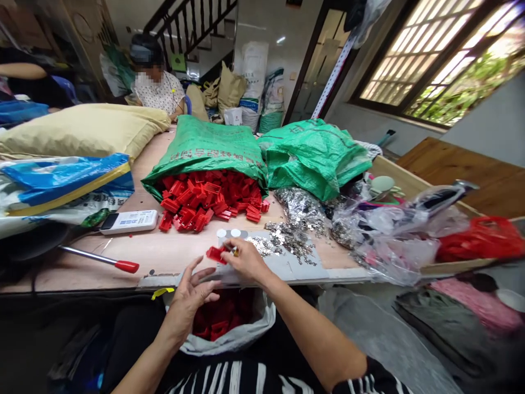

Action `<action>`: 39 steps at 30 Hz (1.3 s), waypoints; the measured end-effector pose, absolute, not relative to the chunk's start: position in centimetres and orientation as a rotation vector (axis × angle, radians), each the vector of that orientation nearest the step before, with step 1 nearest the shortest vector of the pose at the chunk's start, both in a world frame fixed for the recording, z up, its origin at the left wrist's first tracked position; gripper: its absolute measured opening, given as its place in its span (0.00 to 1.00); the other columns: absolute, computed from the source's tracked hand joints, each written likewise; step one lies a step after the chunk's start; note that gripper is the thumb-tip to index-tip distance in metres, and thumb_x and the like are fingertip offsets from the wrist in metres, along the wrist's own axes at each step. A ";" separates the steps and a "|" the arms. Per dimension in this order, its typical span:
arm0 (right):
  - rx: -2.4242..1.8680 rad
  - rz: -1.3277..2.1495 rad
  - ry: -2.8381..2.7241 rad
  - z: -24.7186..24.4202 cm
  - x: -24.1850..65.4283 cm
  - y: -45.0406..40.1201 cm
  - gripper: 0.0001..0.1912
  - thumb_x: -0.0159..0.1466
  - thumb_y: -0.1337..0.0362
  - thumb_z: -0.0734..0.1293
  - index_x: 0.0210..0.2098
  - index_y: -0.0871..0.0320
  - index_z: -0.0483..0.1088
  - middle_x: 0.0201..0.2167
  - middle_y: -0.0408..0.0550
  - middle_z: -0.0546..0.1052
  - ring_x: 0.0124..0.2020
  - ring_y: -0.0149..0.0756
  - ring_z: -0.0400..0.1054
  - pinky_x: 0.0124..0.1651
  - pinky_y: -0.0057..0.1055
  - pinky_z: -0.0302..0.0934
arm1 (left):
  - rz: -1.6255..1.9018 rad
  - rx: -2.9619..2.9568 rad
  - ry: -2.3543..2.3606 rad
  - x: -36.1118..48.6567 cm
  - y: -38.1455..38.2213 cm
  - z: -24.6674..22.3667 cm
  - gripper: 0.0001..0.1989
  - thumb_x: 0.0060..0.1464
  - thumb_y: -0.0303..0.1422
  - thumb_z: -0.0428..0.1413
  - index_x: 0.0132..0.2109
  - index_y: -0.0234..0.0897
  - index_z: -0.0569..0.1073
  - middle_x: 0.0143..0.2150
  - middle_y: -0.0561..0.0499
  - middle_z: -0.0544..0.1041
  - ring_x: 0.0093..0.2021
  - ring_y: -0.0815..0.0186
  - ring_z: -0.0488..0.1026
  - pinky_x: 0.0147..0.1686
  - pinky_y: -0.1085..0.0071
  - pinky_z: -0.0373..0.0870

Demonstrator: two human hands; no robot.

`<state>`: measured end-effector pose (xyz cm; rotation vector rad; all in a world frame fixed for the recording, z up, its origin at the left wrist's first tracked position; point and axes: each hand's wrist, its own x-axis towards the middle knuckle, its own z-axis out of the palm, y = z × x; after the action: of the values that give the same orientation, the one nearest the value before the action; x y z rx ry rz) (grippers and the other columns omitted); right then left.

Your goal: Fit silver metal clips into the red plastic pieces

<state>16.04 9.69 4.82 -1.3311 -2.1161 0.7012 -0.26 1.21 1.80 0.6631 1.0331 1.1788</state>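
Note:
Above the table's front edge, my right hand (246, 261) pinches a small red plastic part (216, 254). Something small, dark and yellowish shows by its fingertips; its kind is unclear. My left hand (191, 290) is just to the left, fingers spread with nothing in them, apart from the part. Beneath both hands a white sack (262, 323) in the lap holds similar red parts (221, 325). More red parts (205, 198) spill from a green woven sack (213, 142) onto the table. Right of my right hand lie loose small metal pieces (291, 238) on a grey sheet.
A second green sack (320, 153) and clear plastic bags (385, 235) crowd the right side. At left are a white box-like device (135, 221), a red-tipped lever (123, 266) and a large tan sack (82, 128). Across the table sits another person (158, 87).

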 end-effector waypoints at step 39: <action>-1.631 0.595 -1.656 4.3 28.4 4.0 0.08 0.62 0.59 0.63 0.35 0.57 0.70 0.31 0.44 0.76 0.33 0.36 0.69 0.38 0.29 0.60 | 1.097 0.884 1.108 1.6 1.1 1.8 0.20 0.40 0.35 0.68 0.42 0.37 0.74 0.41 0.49 0.82 0.40 0.62 0.78 0.44 0.69 0.74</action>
<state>28.39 3.95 4.33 -1.6309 -1.6557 0.5947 1.57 1.10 1.78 0.8836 1.1081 1.0967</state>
